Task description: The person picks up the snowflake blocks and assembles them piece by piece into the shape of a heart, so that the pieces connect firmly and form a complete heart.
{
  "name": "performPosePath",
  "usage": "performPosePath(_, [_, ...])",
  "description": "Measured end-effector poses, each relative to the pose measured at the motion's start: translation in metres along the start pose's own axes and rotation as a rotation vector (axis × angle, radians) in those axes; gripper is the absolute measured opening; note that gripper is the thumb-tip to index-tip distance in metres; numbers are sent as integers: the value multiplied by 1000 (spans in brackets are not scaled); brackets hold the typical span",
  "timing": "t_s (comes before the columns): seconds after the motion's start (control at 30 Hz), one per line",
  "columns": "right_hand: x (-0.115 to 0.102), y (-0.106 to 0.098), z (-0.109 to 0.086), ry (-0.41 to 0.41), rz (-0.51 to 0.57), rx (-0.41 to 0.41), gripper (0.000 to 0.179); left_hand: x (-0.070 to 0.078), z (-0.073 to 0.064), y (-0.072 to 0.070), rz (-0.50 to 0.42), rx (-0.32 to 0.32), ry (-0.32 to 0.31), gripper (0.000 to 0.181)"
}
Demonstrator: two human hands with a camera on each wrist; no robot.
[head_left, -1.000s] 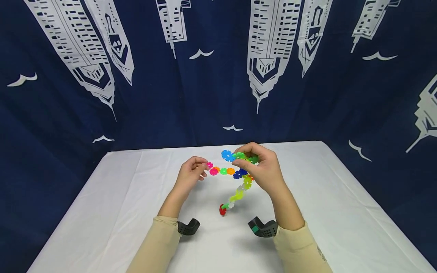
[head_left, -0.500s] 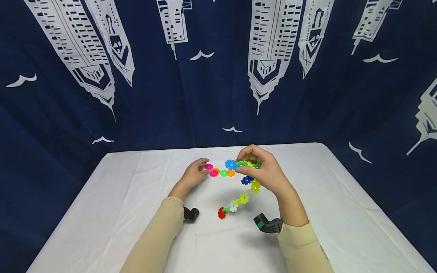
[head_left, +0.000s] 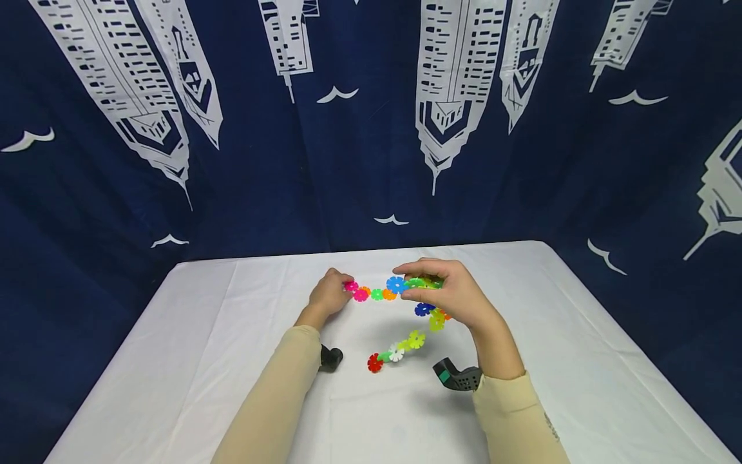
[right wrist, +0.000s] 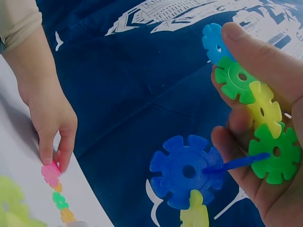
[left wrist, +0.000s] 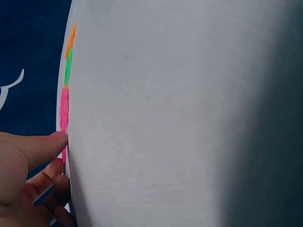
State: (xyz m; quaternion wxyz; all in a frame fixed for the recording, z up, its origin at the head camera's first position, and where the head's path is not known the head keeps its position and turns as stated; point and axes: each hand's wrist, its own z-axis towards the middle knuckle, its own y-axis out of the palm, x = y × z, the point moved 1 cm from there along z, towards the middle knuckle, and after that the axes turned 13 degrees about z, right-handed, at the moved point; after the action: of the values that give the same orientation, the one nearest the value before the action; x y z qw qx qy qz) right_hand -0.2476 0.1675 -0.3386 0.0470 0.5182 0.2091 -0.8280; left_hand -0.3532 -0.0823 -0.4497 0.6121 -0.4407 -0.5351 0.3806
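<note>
My left hand [head_left: 330,293] pinches the pink end of a short chain of flower-shaped discs; in the left wrist view its thumb lies against the edge of a pink disc [left wrist: 65,106]. Green and orange discs [head_left: 389,294] follow to the right. My right hand [head_left: 458,296] holds a longer chain between thumb and fingers, with a light blue disc [right wrist: 214,40] at its tip, then green and yellow discs [right wrist: 265,109]. A dark blue disc [right wrist: 170,165] hangs below. From there yellow and white discs run down to a red disc [head_left: 375,363].
A white cloth [head_left: 243,335] covers the table. Behind it hangs a dark blue curtain [head_left: 348,161] with white building prints. Black wrist cameras [head_left: 458,376] sit below both hands.
My right hand has come down and slightly right with its chain, so the light blue disc now overlaps the short chain's orange end. My left fingers have loosened, then closed again on the pink disc.
</note>
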Motion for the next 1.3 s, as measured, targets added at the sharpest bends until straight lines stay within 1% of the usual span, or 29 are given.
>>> performPosePath(0.07, [0, -1, 0, 3, -34, 5, 31, -1, 0, 0, -9, 9, -18, 31])
performPosePath(0.17, [0, -2, -1, 2, -61, 6, 29, -3, 0, -1, -7, 5, -40, 26])
performPosePath(0.27, [1, -3, -1, 3, -55, 1, 29, -4, -2, -1, -18, -1, -51, 25])
performPosePath(0.37, [0, -2, -1, 9, -35, -9, 30, -7, -7, -1, -68, 13, -64, 25])
performPosePath(0.43, [0, -2, -1, 4, -30, -17, 31, -10, -11, 0, -139, 47, -67, 24])
performPosePath(0.5, [-1, -1, 0, 5, -29, -26, 32, -13, -17, 0, -233, 95, -81, 23])
performPosePath(0.57, [0, -1, 0, 1, -42, -29, 32, -14, -22, -2, -352, 140, -91, 19])
performPosePath(0.67, [0, 1, 0, 2, -65, -22, 33, -12, -31, -11, -524, 190, -112, 12])
performPosePath(0.77, [1, 3, 1, 14, -75, -5, 32, -6, -41, -24, -674, 208, -95, 9])
performPosePath(0.83, [2, 5, 1, 28, -76, 4, 32, 0, -50, -35, -753, 197, -56, 10])
performPosePath(0.9, [3, 7, 1, 37, -80, 11, 31, 6, -58, -46, -801, 164, 7, 14])
performPosePath(1.0, [4, 9, 2, 44, -90, 17, 31, 16, -70, -62, -821, 105, 115, 19])
performPosePath(1.07, [4, 11, 3, 42, -96, 20, 31, 21, -78, -71, -817, 89, 188, 22])
performPosePath(1.2, [2, 14, 4, 45, -92, 20, 31, 32, -93, -83, -814, 104, 328, 24])
performPosePath(1.3, [-1, 18, 2, 43, -88, 11, 30, 39, -103, -86, -793, 135, 416, 22])
